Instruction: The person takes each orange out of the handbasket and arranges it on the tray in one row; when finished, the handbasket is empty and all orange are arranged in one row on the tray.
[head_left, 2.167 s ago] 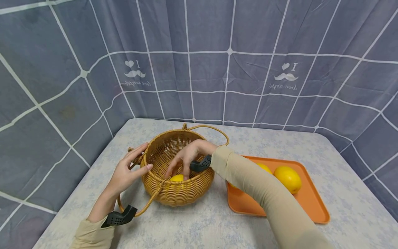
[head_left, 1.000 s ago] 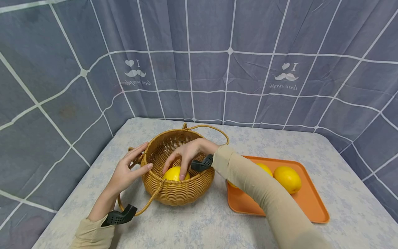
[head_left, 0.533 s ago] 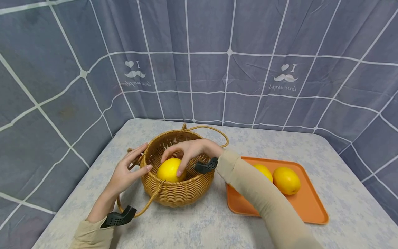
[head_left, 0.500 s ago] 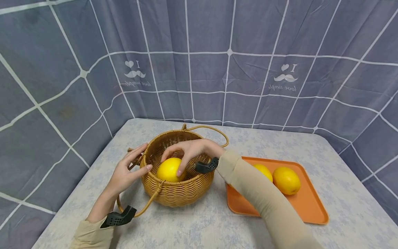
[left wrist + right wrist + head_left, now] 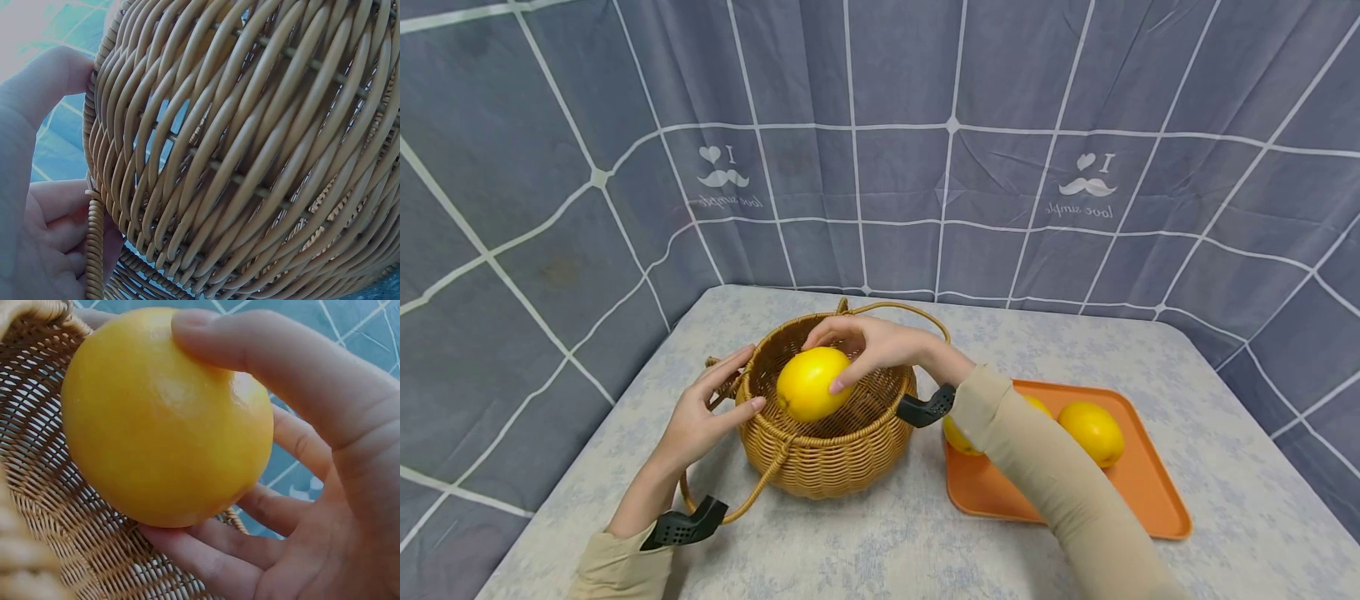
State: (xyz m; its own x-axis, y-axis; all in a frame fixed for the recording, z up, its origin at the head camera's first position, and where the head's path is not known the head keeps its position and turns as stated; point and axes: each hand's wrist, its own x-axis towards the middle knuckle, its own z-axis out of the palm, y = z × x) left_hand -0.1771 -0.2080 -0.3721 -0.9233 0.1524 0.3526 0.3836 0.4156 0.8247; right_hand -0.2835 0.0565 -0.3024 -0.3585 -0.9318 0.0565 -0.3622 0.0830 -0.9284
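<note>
My right hand (image 5: 880, 343) grips a yellow lemon (image 5: 812, 384), thumb on its near side and fingers around the far side. The lemon is over the mouth of a round wicker basket (image 5: 831, 462), overlapping the opening in the head view. Close up in the right wrist view, the lemon (image 5: 156, 425) shows glossy, with the woven inner wall beside it. My left hand (image 5: 703, 412) holds the basket's left rim, thumb and fingertips spread along it. In the left wrist view the thumb meets the rim, while the basket handle (image 5: 94, 250) partly covers the curled fingers.
An orange tray (image 5: 1142, 492) lies on the right, carrying more lemons (image 5: 1092, 434), some partly behind my right sleeve. The basket's other handle (image 5: 917, 310) loops out at the back right. A grey checked curtain (image 5: 895, 167) hangs behind the pale patterned table (image 5: 880, 550).
My right hand has lifted the lemon from deep in the basket up to the opening, and it shows much more now. My left hand and the basket have hardly moved.
</note>
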